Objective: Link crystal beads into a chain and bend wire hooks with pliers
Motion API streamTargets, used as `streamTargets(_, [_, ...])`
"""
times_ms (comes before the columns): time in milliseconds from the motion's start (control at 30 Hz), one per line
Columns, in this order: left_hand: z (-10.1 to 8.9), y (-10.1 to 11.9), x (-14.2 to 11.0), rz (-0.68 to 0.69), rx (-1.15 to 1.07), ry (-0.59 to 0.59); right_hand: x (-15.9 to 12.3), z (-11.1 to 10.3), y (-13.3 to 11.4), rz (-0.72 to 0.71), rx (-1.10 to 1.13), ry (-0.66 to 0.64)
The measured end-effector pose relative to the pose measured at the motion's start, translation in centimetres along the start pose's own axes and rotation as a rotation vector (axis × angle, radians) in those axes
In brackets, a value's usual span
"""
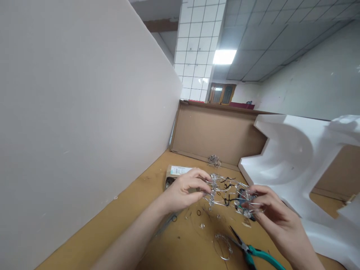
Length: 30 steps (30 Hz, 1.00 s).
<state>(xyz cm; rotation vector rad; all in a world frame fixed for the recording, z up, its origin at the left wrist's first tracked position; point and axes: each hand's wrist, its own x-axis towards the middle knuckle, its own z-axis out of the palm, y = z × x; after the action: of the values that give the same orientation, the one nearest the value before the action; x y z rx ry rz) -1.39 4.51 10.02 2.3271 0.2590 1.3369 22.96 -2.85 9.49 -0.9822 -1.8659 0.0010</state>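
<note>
Both hands hold a wire piece strung with clear beads point(229, 193) just above the brown tabletop point(135, 225). My left hand point(184, 189) pinches its left end with fingers closed. My right hand point(277, 217) grips its right end, fingers curled round the wires and a dark part. Thin black ties hang from the wire piece. Below it on the table lie a wire ring with beads point(223, 245), small loose beads and rings point(201, 219), and pliers with teal handles point(254, 253).
A large white panel point(78, 112) stands along the left. A cardboard wall point(216, 135) closes the back. A white foam block point(298, 165) sits at the right. A small labelled box point(176, 173) and a wire bundle point(214, 161) lie near the back.
</note>
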Motion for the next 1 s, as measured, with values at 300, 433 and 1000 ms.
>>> streamTargets(300, [3.1, 1.1, -0.2, -0.057, -0.123, 0.059, -0.3, 3.6, -2.2, 0.157, 0.126, 0.038])
streamTargets(433, [5.7, 0.4, -0.6, -0.141, -0.178, 0.128, -0.5, 6.7, -2.8, 0.223, 0.164, 0.127])
streamTargets(1000, [2.1, -4.0, -0.2, -0.764, -0.842, 0.149, 1.0, 3.1, 1.7, 0.868, 0.746, 0.002])
